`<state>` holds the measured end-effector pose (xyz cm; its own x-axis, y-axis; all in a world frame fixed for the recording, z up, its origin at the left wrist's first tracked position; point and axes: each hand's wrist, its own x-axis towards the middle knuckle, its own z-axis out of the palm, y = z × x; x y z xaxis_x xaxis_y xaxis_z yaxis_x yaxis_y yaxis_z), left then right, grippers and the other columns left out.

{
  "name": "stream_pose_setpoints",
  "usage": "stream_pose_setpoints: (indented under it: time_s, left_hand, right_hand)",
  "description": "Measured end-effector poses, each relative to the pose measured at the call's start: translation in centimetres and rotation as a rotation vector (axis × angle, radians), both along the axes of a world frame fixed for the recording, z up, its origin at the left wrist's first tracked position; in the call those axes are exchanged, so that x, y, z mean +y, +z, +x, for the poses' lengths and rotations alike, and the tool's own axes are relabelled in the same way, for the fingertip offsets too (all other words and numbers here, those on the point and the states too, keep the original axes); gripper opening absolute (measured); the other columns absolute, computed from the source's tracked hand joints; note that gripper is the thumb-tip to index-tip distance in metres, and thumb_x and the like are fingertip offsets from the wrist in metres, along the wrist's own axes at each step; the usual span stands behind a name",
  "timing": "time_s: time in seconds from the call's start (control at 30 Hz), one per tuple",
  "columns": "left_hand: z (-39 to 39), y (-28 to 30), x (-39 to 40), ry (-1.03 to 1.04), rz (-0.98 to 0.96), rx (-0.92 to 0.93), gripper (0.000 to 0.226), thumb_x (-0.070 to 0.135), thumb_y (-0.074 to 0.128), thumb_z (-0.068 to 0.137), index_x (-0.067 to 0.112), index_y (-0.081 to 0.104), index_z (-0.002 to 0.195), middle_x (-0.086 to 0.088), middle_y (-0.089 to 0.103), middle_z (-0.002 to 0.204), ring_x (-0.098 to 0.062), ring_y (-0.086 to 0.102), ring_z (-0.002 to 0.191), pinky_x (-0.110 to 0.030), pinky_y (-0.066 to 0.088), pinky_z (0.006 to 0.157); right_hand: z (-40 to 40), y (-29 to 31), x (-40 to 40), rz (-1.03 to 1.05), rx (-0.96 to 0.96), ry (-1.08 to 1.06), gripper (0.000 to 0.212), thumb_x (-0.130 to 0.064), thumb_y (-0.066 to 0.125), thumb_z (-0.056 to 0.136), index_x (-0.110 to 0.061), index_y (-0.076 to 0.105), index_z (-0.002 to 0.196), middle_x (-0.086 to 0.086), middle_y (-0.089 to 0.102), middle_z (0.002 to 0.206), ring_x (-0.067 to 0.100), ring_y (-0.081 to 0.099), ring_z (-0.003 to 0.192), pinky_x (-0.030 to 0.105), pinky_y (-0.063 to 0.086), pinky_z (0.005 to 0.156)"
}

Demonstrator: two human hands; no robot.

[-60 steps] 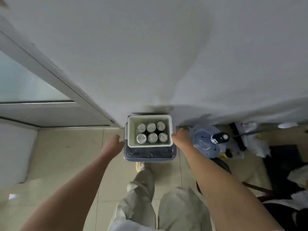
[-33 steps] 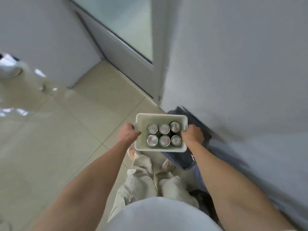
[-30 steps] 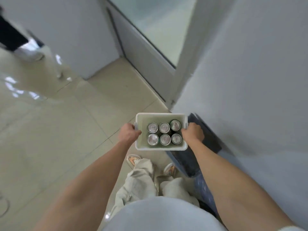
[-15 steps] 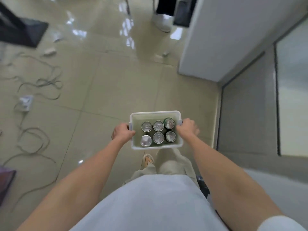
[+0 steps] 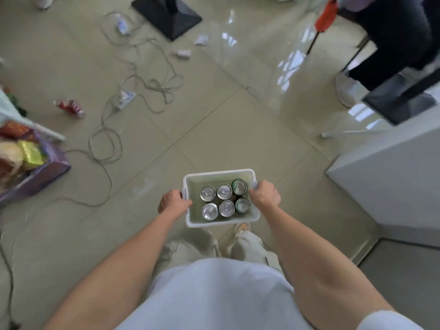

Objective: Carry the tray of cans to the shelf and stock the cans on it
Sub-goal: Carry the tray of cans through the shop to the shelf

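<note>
I hold a white tray (image 5: 219, 175) level in front of my waist, above the tiled floor. Several cans (image 5: 225, 199) stand upright in it in two rows; the two at the right end are green, the others silver-topped. My left hand (image 5: 172, 204) grips the tray's left rim. My right hand (image 5: 263, 193) grips its right rim. At the far left edge a shelf (image 5: 14, 115) shows only as a pale slanted frame, with coloured snack packets (image 5: 21, 151) beside it.
Loose cables and a power strip (image 5: 126, 98) sprawl across the floor ahead left, with a red can (image 5: 69, 107) lying there. A purple box (image 5: 40, 175) sits at left. A black stand base (image 5: 166, 14) stands far ahead. A person's legs (image 5: 390, 51) and a white cabinet (image 5: 390, 172) are at right.
I lifted the tray off a box by the wall and turned away to the left. The wall and door have left the view; open floor, cables and the shelf's edge have come in.
</note>
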<state>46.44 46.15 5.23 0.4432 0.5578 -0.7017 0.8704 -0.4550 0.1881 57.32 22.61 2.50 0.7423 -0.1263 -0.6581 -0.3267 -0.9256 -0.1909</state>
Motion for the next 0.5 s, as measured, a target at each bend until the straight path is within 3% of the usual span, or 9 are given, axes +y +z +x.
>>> stream_pose_setpoints:
  time_s: [0.27, 0.4, 0.5]
  left_hand:
    - [7.7, -0.9, 7.9, 0.213, -0.034, 0.023, 0.028, 0.034, 0.071, 0.079, 0.017, 0.071, 0.101, -0.009, 0.072, 0.108, -0.029, 0.069, 0.102, -0.032, 0.054, 0.084]
    - [13.2, -0.4, 14.2, 0.259, -0.053, 0.017, 0.015, 0.031, 0.069, 0.076, 0.020, 0.065, 0.086, -0.007, 0.074, 0.101, -0.027, 0.069, 0.093, -0.027, 0.050, 0.074]
    - [16.6, 0.2, 19.2, 0.257, -0.044, 0.011, 0.021, 0.032, 0.069, 0.077, 0.020, 0.068, 0.094, -0.006, 0.074, 0.103, -0.027, 0.069, 0.093, -0.028, 0.051, 0.076]
  right_hand:
    - [12.8, 0.8, 10.5, -0.036, 0.013, 0.277, 0.023, -0.021, 0.054, 0.088, -0.015, 0.067, 0.106, 0.009, 0.069, 0.107, 0.031, 0.069, 0.102, 0.033, 0.049, 0.080]
    - [18.4, 1.7, 16.9, -0.067, 0.044, 0.336, 0.024, -0.022, 0.054, 0.084, -0.015, 0.068, 0.103, 0.007, 0.071, 0.104, 0.029, 0.069, 0.097, 0.032, 0.052, 0.081]
    - [22.5, 2.5, 22.3, -0.060, 0.021, 0.375, 0.025, -0.023, 0.053, 0.085, -0.016, 0.067, 0.104, 0.007, 0.071, 0.101, 0.030, 0.069, 0.095, 0.032, 0.052, 0.081]
